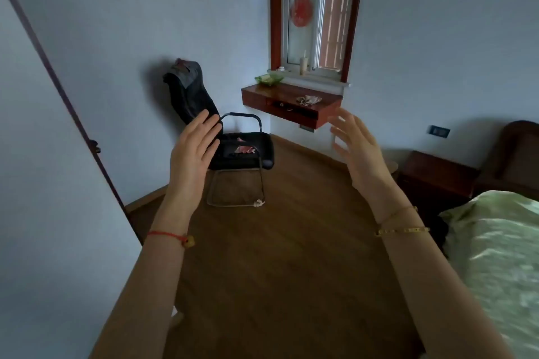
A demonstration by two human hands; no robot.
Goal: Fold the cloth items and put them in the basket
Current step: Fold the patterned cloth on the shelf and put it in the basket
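Both my arms are raised in front of me over the wooden floor. My left hand is flat with fingers together and holds nothing. My right hand has its fingers spread and is empty too. Beyond my left hand stands a black chair with a dark garment draped over its backrest and a small pink cloth on its seat. A crumpled light cloth lies on the red wall shelf. No basket is in view.
A bed with a green cover fills the lower right, with a dark nightstand behind it. A window sits above the shelf, which also bears a green dish. A white door stands at the left.
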